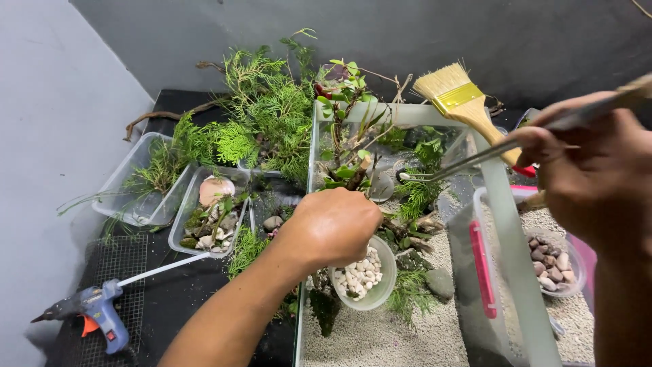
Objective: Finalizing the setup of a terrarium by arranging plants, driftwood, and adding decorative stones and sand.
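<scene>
Grey walls are closing in a black bench (183, 292), matt and dark. On it a clear glass tank (509, 245) is standing, floored with fine pale sand and holding feathery green sprigs, twigs and a smooth grey stone (439, 282). The left hand (333, 224) is curling over the rim of a translucent round cup (373, 278) filled with small white pebbles, fingers hidden beneath the fist. The right hand (598, 180) is pinching long metal tweezers (468, 160), tips pointing into the tank beside a fern sprig; the handle end is blurring out of frame. A flat straw-bristled brush (458, 102) is leaning on the glass rim. Clear plastic trays (136, 197) of cuttings and a blue glue gun (95, 309) are lying at left.
</scene>
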